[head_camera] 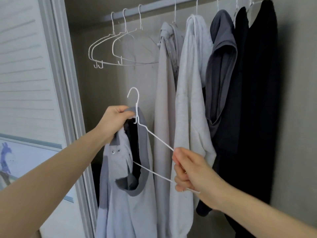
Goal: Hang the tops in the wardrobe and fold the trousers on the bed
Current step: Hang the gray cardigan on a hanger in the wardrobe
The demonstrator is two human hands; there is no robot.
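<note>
The left hand (115, 120) pinches the grey collar of a pale blue polo shirt (123, 200), with the fingers curled around the fabric just beside the neck of a white wire hanger (151, 134). The right hand (190, 170) grips the other end of this hanger, its fingers closed around the shoulder bend, so the hanger is tilted, with its hook pointing up near the left hand. One arm of the hanger goes inside the neck opening of the shirt (the part inside is hidden by the fabric), and the shirt hangs down from the left hand, in front of the open wardrobe. Above, on the rail (154, 6), three empty white hangers (120, 48) hang together on the left. To the right of them hang a beige top (164, 100), a light grey sweatshirt (190, 100), a dark grey top (221, 66) and black garments (257, 83), all close beside each other. At the left edge stands a white louvred door (25, 66).
</note>
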